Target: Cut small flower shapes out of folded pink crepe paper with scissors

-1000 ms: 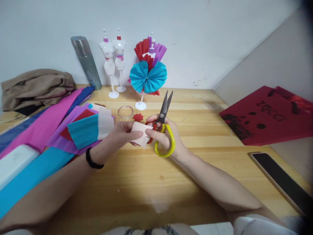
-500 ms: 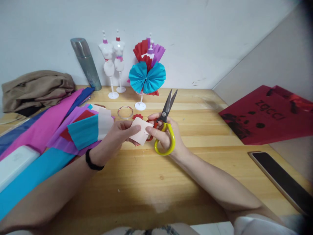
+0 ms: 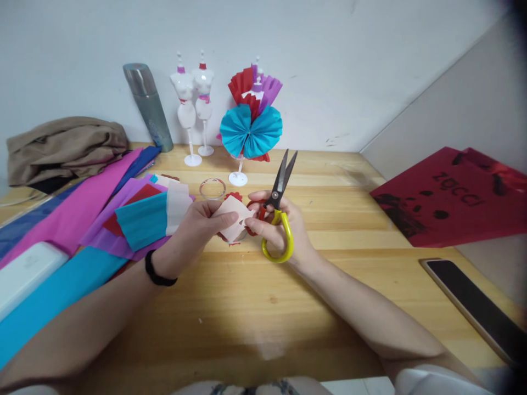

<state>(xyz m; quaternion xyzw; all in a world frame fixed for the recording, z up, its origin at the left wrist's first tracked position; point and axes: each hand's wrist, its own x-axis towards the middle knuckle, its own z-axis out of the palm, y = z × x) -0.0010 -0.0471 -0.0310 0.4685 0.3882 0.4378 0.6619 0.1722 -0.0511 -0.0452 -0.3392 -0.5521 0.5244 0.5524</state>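
Between the thumb and fingers of my left hand (image 3: 197, 225) is a small pale pink piece of paper (image 3: 231, 204). Its right edge is uneven, with a small gap near my right thumb. My right hand (image 3: 298, 236) has a pair of scissors (image 3: 276, 195) hooked on it, one handle yellow and the other red, blades pointing up and slightly apart. The thumb and a finger of that hand also pinch the paper's right side. Behind the paper lies a red scalloped paper piece (image 3: 233, 196), partly covered. More red bits show just below the paper.
Tape roll (image 3: 213, 188) lies beyond my hands. Two white mannequins (image 3: 186, 114) and one dressed in blue, red and purple pleated paper (image 3: 251, 131) stand behind. Coloured sheets (image 3: 142, 222), a flask (image 3: 150, 109) and brown cloth (image 3: 68, 145) are left; a red bag (image 3: 444, 203) and phone (image 3: 469, 302) right.
The paper's right edge has become uneven and a gap has opened beside my right thumb. More red shows beneath it. My hands and the scissors have barely moved.
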